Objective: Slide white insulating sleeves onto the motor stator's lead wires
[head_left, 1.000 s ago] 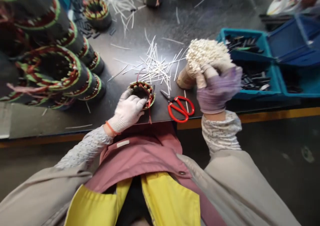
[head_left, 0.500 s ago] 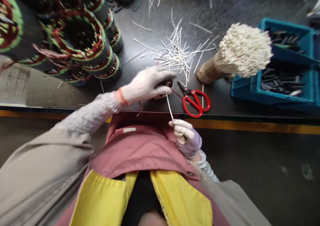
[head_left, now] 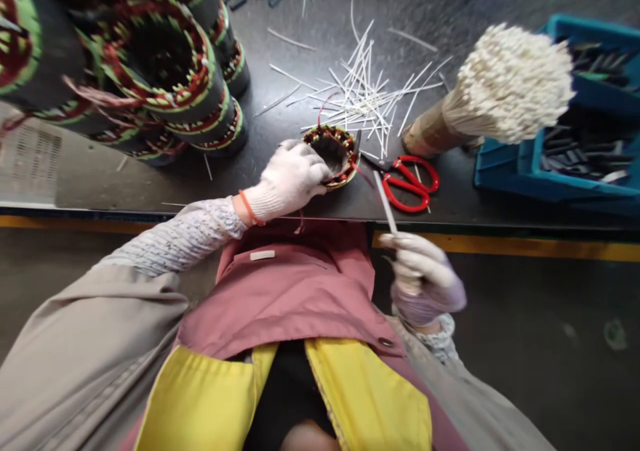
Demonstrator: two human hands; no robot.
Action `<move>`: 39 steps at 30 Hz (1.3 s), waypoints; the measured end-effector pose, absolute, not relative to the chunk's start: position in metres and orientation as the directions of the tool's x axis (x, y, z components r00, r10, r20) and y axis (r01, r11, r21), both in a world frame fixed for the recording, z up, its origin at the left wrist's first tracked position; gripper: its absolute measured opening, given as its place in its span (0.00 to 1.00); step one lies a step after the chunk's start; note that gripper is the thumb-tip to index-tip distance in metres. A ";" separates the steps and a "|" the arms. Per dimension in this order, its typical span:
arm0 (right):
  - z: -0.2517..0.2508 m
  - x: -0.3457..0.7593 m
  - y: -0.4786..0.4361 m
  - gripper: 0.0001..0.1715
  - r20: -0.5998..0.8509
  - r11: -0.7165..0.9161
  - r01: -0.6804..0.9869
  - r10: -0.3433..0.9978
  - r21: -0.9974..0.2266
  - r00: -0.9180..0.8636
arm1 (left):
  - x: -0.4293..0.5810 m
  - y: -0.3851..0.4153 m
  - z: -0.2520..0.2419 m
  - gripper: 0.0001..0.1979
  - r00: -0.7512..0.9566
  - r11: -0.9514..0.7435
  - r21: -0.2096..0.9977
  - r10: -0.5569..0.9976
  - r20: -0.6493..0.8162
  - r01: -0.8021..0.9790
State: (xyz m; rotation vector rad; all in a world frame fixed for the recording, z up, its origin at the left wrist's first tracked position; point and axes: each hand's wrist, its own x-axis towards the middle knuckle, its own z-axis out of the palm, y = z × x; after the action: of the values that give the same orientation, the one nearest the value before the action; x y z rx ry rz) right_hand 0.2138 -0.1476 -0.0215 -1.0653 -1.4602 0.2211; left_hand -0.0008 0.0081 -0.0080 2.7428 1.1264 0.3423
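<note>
The left hand (head_left: 290, 181), in a white knit glove with an orange band at the wrist, has its grip closed around the near rim of a small motor stator (head_left: 333, 154), with the fingers pressed over the windings. The stator sits tilted on the desk (head_left: 240, 11) near its front edge, its bore angled up toward the person. The right hand (head_left: 423, 278), in a glove with a purple back, is held beyond that edge, its grip pinching the lower end of a white strip (head_left: 386, 201) between thumb and fingers. The strip points up toward the stator, its tip near the rim but not visibly touching it.

Red-handled scissors (head_left: 411, 184) lie just right of the stator. Loose white strips (head_left: 370, 91) are scattered behind it. A paper-wrapped bundle of white strips (head_left: 515, 84) rests beside a blue crate (head_left: 505, 178). Larger stators (head_left: 170, 84) are stacked at the left.

In my assessment, sound handling here depends on a steady stator, a strip pinched close to its working end, and a strip kept straight and unbent.
</note>
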 end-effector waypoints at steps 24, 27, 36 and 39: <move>-0.044 0.204 -0.164 0.18 0.629 0.631 0.422 0.760 -0.651 -0.165 | -0.001 0.016 -0.012 0.21 0.752 -0.747 0.349 0.641 0.154 0.565; -0.048 0.203 -0.161 0.18 0.623 0.627 0.422 0.764 -0.654 -0.170 | -0.001 0.015 -0.008 0.21 0.748 -0.736 0.365 0.649 0.140 0.570; -0.051 0.204 -0.156 0.18 0.638 0.638 0.444 0.750 -0.629 -0.172 | -0.002 0.014 -0.008 0.20 0.740 -0.723 0.377 0.660 0.129 0.579; -0.050 0.202 -0.157 0.18 0.633 0.626 0.442 0.759 -0.643 -0.154 | -0.004 0.015 -0.010 0.20 0.738 -0.727 0.380 0.658 0.147 0.572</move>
State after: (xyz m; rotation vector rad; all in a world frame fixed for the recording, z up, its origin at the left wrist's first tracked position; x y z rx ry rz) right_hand 0.2025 -0.1572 -0.0502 -0.9725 -1.7906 0.3738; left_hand -0.0037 0.0151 -0.0103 2.6307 0.9583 0.3922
